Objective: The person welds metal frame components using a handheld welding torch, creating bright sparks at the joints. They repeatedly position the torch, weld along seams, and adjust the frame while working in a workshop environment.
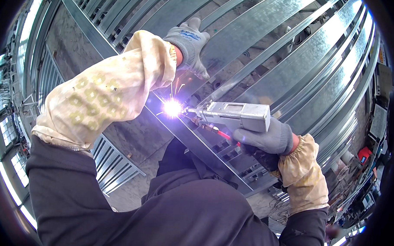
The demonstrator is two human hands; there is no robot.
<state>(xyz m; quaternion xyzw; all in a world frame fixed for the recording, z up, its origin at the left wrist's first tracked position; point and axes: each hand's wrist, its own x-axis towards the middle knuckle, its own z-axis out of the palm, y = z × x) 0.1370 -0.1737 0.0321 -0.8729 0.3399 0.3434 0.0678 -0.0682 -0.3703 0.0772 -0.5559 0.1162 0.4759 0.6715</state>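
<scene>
My right hand [270, 136], in a grey glove, is wrapped round a silver, box-bodied welding gun [236, 115]. Its nozzle points left, where a bright white-violet arc [172, 108] throws up thin sparks. That glare sits at a long metal rail [200, 148] running diagonally below the gun, and it hides the joint. Beyond the arc, my left hand [189, 42] is gloved too, with its fingers and thumb apart. It lies on or just over the wide galvanized metal strips [248, 27]; firm contact is hard to make out. Cream sleeve covers [94, 93] wrap both forearms.
A red hose or cable [223, 135] runs from the gun's nozzle side toward my right hand. Slatted metal panels [115, 163] lie at lower left. More long strips curve away at right, where a red item [364, 155] stands among clutter.
</scene>
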